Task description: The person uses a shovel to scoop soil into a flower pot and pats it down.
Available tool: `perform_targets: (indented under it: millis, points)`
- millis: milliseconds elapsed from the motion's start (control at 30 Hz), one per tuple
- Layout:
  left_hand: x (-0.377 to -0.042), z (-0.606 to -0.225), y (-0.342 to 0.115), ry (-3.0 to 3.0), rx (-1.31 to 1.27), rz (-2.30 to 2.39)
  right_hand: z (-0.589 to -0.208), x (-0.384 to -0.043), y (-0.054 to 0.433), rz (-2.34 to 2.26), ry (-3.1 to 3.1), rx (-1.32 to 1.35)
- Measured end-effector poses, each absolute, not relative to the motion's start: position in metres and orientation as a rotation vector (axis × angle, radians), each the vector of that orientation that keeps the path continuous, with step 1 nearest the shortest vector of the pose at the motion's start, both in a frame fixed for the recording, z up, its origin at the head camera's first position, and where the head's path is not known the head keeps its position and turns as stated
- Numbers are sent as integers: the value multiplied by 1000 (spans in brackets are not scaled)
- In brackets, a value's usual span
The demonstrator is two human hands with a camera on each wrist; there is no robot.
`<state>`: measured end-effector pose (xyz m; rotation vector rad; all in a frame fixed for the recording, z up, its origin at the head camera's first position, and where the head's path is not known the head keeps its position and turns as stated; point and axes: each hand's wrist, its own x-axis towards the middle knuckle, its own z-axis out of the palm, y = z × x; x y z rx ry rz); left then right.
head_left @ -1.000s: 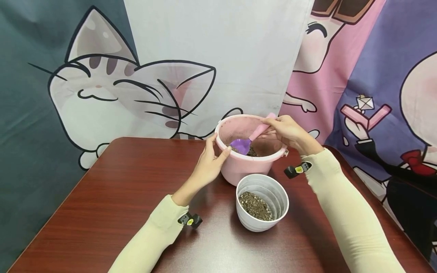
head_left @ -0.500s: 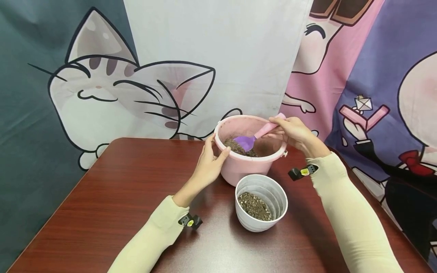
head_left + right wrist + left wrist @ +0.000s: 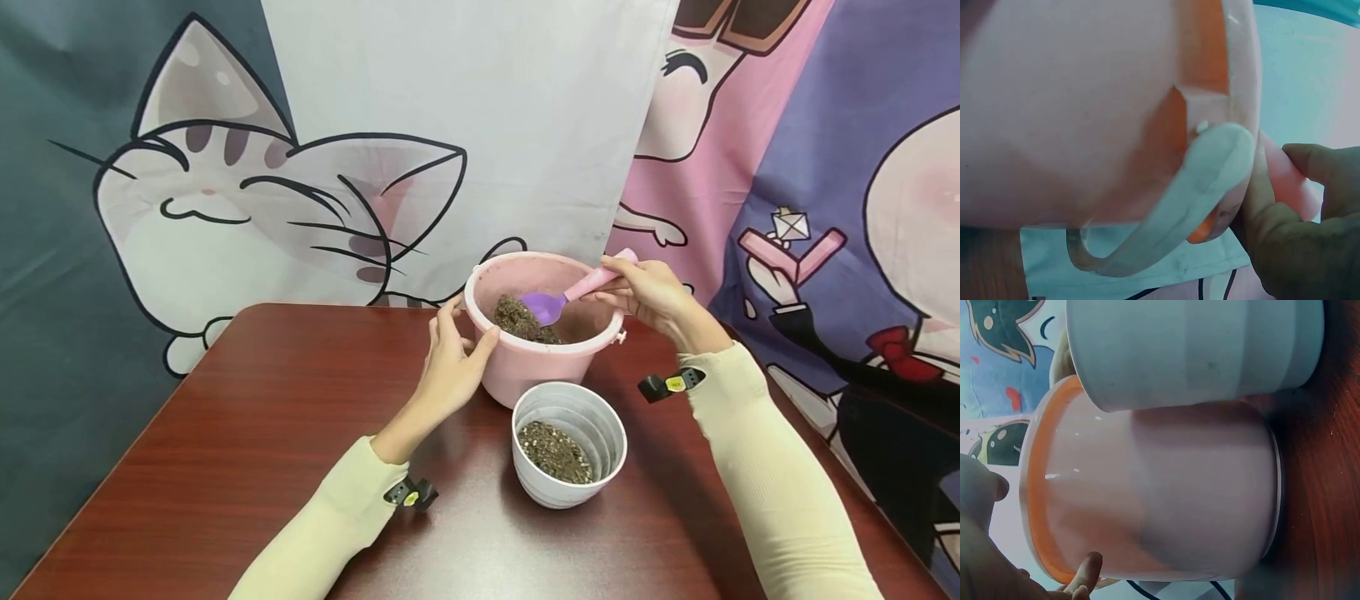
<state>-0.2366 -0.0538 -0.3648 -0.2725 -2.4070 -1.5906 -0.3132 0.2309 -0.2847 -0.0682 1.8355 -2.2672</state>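
Observation:
A pink bucket (image 3: 525, 367) holds dark crumbly soil (image 3: 513, 315). In the head view my left hand (image 3: 450, 358) grips the bucket's near-left rim, thumb at the rim and fingers along the outside. My right hand (image 3: 656, 302) holds a small trowel by its pink handle (image 3: 598, 279). The trowel's purple blade (image 3: 545, 308) is inside the bucket, against a heap of soil. Closer to me stands a ribbed white pot (image 3: 542, 490) with a layer of soil (image 3: 557, 454) at its bottom. The right wrist view shows right-hand fingers (image 3: 1310, 161) around the pink handle, partly behind the bucket.
The bucket and pot stand close together on a brown wooden table (image 3: 225, 467). A white bail handle (image 3: 1172, 209) hangs from the bucket's side. Behind the table hangs a cloth backdrop (image 3: 465, 75) with cartoon figures.
The trowel's handle has shifted to the right with my right hand, and more of the heaped soil shows beside the blade. My left hand stays at the rim.

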Motion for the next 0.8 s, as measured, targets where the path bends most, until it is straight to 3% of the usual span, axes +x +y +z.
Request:
perform_targets:
  millis: [500,800]
  points:
    - [-213,-364,-53,-2337,-305,-1516,-280,-295,248,-2372,1814,-179]
    - [-188,-373,-46,-2389,-454,-1456,-274,-273,265,-2368,1767,-258]
